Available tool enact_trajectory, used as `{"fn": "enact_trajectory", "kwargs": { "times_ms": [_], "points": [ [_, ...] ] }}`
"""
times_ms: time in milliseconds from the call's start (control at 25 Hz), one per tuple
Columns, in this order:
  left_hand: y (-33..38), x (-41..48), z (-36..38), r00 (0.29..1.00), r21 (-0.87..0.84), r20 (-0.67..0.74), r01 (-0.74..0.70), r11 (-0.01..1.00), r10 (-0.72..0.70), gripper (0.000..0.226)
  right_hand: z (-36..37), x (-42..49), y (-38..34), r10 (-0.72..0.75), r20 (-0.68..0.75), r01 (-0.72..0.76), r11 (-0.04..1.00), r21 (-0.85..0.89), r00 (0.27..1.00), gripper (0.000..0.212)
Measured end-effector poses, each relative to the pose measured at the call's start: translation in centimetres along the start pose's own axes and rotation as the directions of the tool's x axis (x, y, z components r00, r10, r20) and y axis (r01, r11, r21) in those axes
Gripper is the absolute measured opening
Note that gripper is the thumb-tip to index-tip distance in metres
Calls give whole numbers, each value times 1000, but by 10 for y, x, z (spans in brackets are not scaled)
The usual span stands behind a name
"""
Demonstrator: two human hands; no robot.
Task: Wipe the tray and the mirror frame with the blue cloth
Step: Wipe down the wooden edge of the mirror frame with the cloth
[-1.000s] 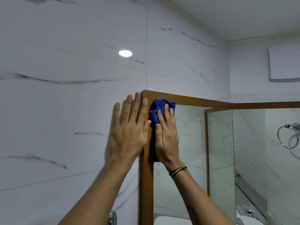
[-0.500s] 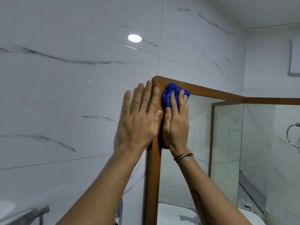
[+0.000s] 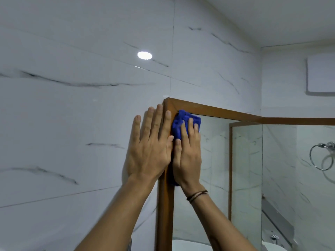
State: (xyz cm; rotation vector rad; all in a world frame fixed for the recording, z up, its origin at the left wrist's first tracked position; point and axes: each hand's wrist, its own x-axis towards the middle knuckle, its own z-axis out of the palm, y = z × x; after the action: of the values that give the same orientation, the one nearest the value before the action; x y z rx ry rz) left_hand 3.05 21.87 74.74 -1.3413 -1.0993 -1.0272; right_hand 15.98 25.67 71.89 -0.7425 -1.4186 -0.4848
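A brown wooden mirror frame (image 3: 165, 211) hangs on the white marble wall, its top left corner near the middle of the view. My right hand (image 3: 187, 156) presses the blue cloth (image 3: 181, 122) flat against the frame's left upright and the glass, just below that corner. The fingers lie straight over the cloth. My left hand (image 3: 150, 147) rests flat on the wall tile beside the frame, fingers straight, its index finger over the frame's edge. No tray is in view.
The mirror glass (image 3: 213, 178) reflects the marble walls and a second frame edge. A chrome towel ring (image 3: 320, 156) hangs on the right wall. A white panel (image 3: 320, 75) sits high on the right. A white basin rim (image 3: 188, 245) shows at the bottom.
The view has shifted, so the hands and frame corner sit slightly lower and to the right in the picture. Both hands keep their place by the frame's top left corner.
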Motion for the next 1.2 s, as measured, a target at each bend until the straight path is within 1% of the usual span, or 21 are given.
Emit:
{"fn": "enact_trajectory", "kwargs": {
  "times_ms": [40,80,160,200,240,280,360,400,440,480,520,600,640,680,720,840,920,1000,1040,1120,1200],
  "points": [
    [1,0,0,1000,-8,-8,5,1000,-5,70,3,11,-6,28,-16,-28,999,26,999,58],
    [1,0,0,1000,-11,-23,10,1000,-10,70,5,15,-6,16,-10,-16,999,32,1000,58],
    [0,-2,2,999,0,-49,13,1000,-13,70,-3,17,17,-59,14,59,998,9,998,56],
    [1,-1,3,999,8,-50,1,1000,-1,70,-10,23,34,-49,-10,49,999,3,999,55],
    [2,-1,4,999,0,-44,-5,1000,5,71,-18,32,51,25,-51,-24,1000,7,998,54],
    [1,0,3,999,-12,-36,-4,1000,4,71,-25,42,66,139,-87,-137,990,30,987,52],
    [0,-2,0,1000,-6,-26,-11,1000,11,71,-37,55,82,372,-114,-363,927,96,921,52],
    [1,-2,0,1000,5,-23,-20,1000,20,71,-38,58,83,447,-109,-437,893,103,888,54],
    [0,-2,1,999,5,-25,-20,1000,20,71,-35,58,77,480,-103,-471,876,101,871,56],
    [-1,-1,1,999,0,-32,-17,1000,17,71,-31,57,65,472,-100,-464,881,97,876,58],
    [0,-2,2,999,-8,-39,-7,1000,7,70,-26,54,51,427,-93,-421,903,82,899,61],
    [0,-2,3,998,-37,-56,19,999,-21,67,-12,38,21,227,-39,-225,973,44,973,63],
    [2,-1,3,998,-48,-63,25,999,-28,66,-7,29,11,109,-2,-109,994,21,994,62],
    [3,-2,3,997,-45,-71,29,999,-33,66,-5,23,7,15,30,-15,1000,2,999,61],
    [4,-3,4,996,-36,-78,31,999,-33,66,-4,21,5,-32,47,32,999,-3,998,61],
    [2,-7,5,997,-14,-73,25,1000,-26,67,-5,5,8,-34,15,34,999,6,999,60],
    [1,-10,5,998,-7,-57,12,1000,-12,68,-3,-37,11,1,5,-1,1000,-11,1000,59],
    [3,-12,2,1000,18,-29,3,1000,-3,69,-5,-81,10,29,51,-28,1000,-13,998,59],
    [4,-11,0,1000,23,-17,-1,1000,1,69,-6,-85,10,37,79,-35,999,-17,996,61],
    [6,-11,-5,1000,-5,8,15,1000,-15,69,-11,-56,9,31,94,-27,999,-46,995,62],
    [6,-12,-5,1000,-17,13,23,1000,-22,69,-12,-2,5,40,69,-35,997,-71,997,62]
  ]
}}
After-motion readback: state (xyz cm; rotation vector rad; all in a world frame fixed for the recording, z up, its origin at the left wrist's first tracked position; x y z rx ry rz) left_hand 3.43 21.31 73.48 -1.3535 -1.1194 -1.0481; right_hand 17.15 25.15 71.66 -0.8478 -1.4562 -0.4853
